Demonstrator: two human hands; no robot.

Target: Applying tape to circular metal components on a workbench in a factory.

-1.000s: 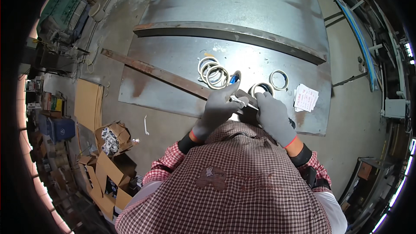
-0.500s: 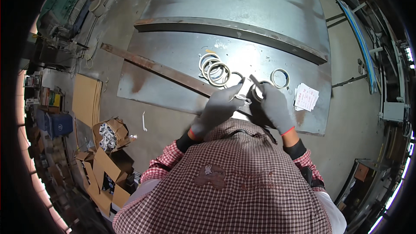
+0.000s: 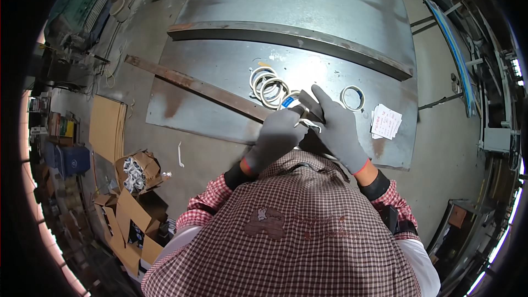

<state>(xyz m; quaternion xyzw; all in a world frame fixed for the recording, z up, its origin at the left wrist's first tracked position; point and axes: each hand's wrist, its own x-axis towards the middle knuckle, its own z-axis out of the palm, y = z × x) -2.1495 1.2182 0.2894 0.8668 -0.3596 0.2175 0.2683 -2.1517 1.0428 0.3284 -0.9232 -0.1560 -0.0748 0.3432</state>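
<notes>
Both my hands wear grey gloves and meet at the table's near edge. My left hand (image 3: pixel 276 133) is closed, its thumb and fingertips pinching a narrow white strip (image 3: pixel 309 124). The strip runs across to my right hand (image 3: pixel 340 131), which grips around its other end; the index finger points forward. What else lies under the right palm is hidden. Just beyond my left fingertips is a cream tape roll (image 3: pixel 289 100) with a blue inner face, partly covered. Several similar tape rolls (image 3: pixel 273 92) overlap to its left. Another tape roll (image 3: pixel 352 98) lies apart on the right.
The steel-topped table (image 3: pixel 220 66) carries a long metal beam (image 3: pixel 291 44) across it and a rusty bar (image 3: pixel 192 83) at the left. White paper slips (image 3: pixel 386 121) lie at right. On the floor at left stand cardboard boxes (image 3: pixel 135 217), one open box holding crumpled white strips (image 3: pixel 133 174).
My right hand's fingers have swung up and forward, covering the ring that showed under them. The blue-faced tape roll beyond my left hand has become more visible. My left hand stays nearly in place.
</notes>
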